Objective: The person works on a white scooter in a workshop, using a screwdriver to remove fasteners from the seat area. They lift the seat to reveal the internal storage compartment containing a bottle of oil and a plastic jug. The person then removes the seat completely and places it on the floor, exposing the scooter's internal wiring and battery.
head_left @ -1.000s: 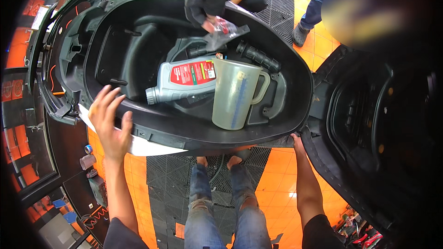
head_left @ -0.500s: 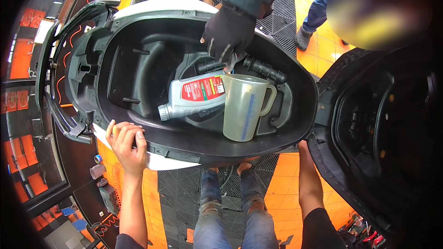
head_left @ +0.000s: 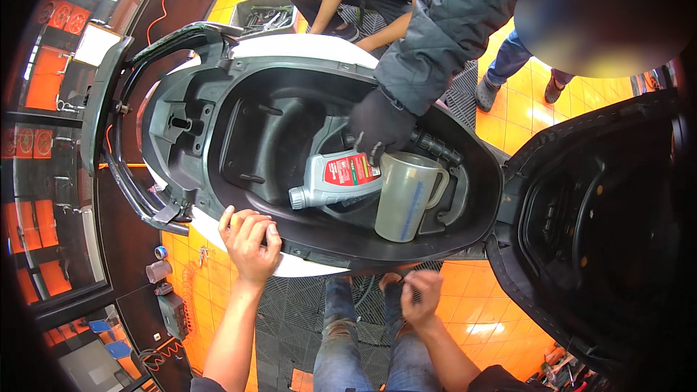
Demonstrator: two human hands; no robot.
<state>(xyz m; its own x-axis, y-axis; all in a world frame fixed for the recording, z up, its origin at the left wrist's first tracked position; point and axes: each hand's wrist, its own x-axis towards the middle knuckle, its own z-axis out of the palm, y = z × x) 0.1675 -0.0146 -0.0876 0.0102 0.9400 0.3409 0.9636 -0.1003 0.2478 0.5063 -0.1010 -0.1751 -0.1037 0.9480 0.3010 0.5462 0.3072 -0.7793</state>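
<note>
Black plastic forms the deep storage compartment (head_left: 268, 131) that spans the middle of the frame, with a white body panel (head_left: 301, 267) showing along its lower left edge. The person's left hand (head_left: 254, 245) is at that edge, left of the frame's centre, its fingers bent close together; whether they grip the rim cannot be told. The right hand (head_left: 421, 296), blurred, is below the compartment's lower rim, just right of centre, fingers curled inward; whether it holds anything cannot be told.

Inside the compartment, a grey bottle (head_left: 341, 180) with a red label lies on its side near the frame's centre, cap toward the left. Just right of it is a translucent measuring jug (head_left: 403, 199), handle on its right side. A co-worker's black-gloved hand (head_left: 381, 127) comes from the upper right and hangs over these 2 things, partly covering the bottle's upper right; its hold is hidden. Behind the jug lies a ribbed black tube (head_left: 439, 149). A grey bin (head_left: 265, 18) of tools sits at upper left of centre.
</note>
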